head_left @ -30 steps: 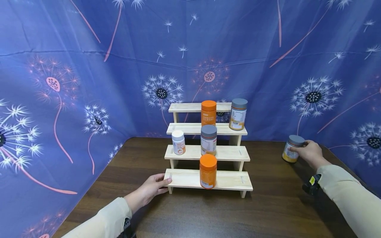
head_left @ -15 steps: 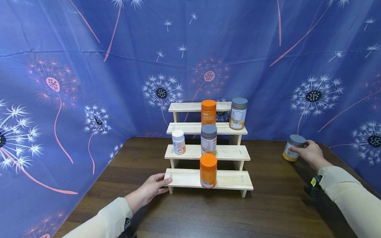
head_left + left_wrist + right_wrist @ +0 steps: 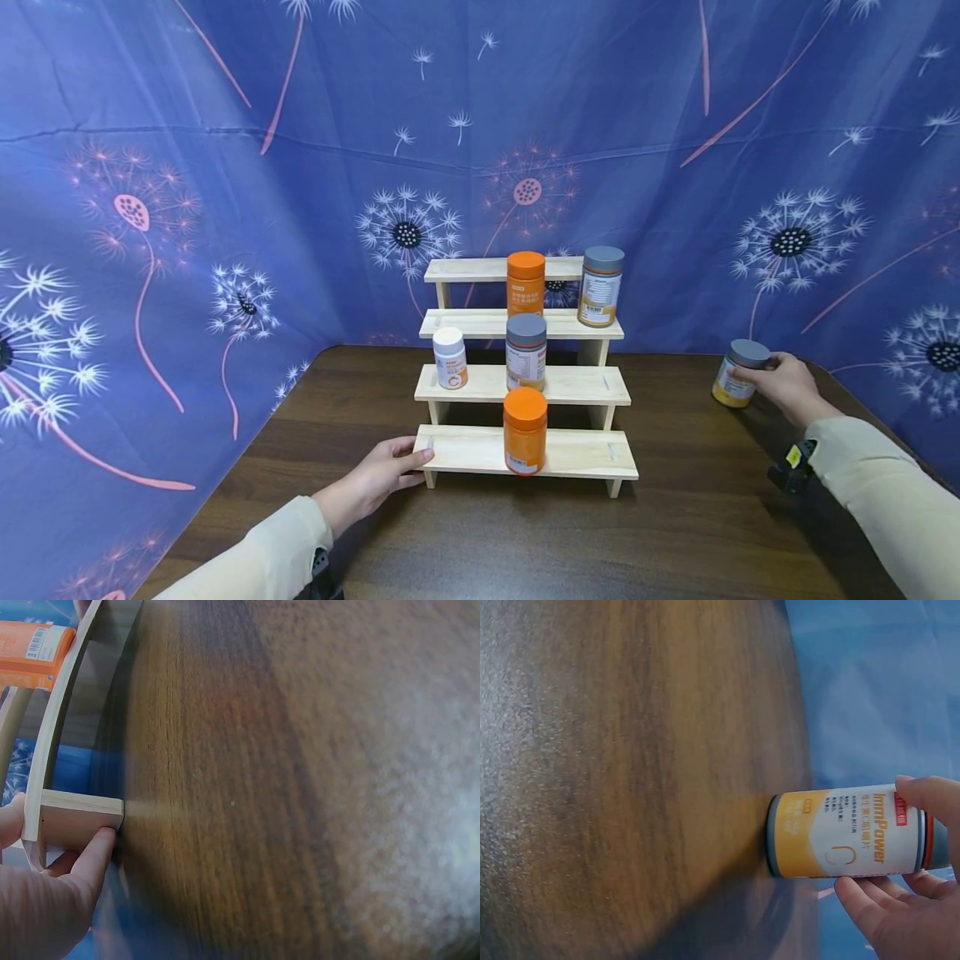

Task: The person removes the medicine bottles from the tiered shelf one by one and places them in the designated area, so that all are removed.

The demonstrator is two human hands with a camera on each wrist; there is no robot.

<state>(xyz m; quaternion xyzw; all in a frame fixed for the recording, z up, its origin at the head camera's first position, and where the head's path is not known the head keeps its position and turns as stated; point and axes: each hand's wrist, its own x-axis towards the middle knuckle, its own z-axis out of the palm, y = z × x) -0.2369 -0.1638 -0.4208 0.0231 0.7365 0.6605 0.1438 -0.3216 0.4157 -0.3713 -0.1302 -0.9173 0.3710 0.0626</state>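
Observation:
My left hand [image 3: 378,475] grips the left end of the lowest step of a tiered wooden display stand [image 3: 465,450]. In the left wrist view, the thumb lies over the board and the fingers are at the short leg [image 3: 82,817] beneath. Far to the right, my right hand [image 3: 787,387] holds a grey-lidded supplement bottle [image 3: 729,382] upright. The right wrist view shows its yellow and white label [image 3: 844,832], with thumb and fingers on opposite sides near the lid. Its base is right at the tabletop.
On the stand are an orange bottle [image 3: 524,442] in front, a grey-lidded one [image 3: 526,354] and a small white one [image 3: 451,362] behind it, then another orange bottle [image 3: 525,287] and a grey-lidded one [image 3: 600,292] higher up. A blue dandelion-patterned cloth [image 3: 315,233] hangs behind the table [image 3: 480,550].

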